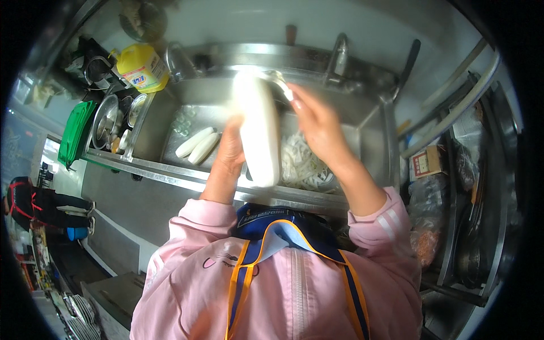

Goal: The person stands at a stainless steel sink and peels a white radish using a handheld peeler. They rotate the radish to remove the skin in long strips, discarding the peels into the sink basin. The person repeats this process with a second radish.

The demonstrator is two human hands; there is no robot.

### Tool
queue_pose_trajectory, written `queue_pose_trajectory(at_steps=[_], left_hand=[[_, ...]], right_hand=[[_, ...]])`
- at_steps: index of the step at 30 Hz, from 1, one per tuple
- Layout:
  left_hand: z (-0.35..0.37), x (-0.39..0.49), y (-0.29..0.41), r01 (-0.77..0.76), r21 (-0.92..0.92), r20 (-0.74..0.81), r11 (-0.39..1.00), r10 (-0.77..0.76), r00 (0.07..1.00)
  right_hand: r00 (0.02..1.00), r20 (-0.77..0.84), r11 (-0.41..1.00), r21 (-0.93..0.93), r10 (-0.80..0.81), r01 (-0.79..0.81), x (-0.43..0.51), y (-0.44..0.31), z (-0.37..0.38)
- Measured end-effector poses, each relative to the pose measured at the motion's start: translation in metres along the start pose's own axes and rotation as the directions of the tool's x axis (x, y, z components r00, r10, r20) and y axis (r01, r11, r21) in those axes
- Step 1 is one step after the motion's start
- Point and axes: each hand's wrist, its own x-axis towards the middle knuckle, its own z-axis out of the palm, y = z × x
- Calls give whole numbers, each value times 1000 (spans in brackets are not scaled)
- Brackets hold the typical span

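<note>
A large, pale, peeled radish (260, 136) is held over the divider of a double steel sink by my left hand (233, 142). In my right hand (313, 123) is a peeler (278, 80), its head close to the radish's upper right side. Two smaller peeled radishes (196, 142) lie side by side in the left basin. Pale peelings (304, 163) are heaped in the right basin, below my right hand. The sink's front rim (170, 173) runs before my body.
A yellow detergent jug (142, 68) stands at the back left, near a green plastic bin (76, 134) and metal bowls (106, 121). Two faucets (341, 55) rise behind the basins. A metal rack (450, 212) with bagged goods is at the right. A person (46, 204) stands far left.
</note>
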Motion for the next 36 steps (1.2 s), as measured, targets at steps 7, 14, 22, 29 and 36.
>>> queue_pose_trajectory(at_steps=[7, 14, 22, 29, 36], left_hand=[[7, -13, -4, -74, 255, -100, 964, 102, 990], [7, -5, -7, -82, 142, -229, 986, 113, 967], [-20, 11, 31, -265, 153, -200, 952, 292, 935], [-14, 7, -2, -178, 1, -117, 984, 176, 977], [18, 0, -16, -28, 126, -179, 992, 50, 983]], right_hand=[[997, -10, 997, 28, -76, 76, -10, 5, 14], [1000, -5, 995, 100, 9, -9, -46, 25, 13], [995, 94, 973, -227, -23, 44, -104, 87, -4], [910, 166, 814, 408, 380, -414, -67, 50, 18], [995, -103, 937, 346, 0, 36, -67, 46, 46]])
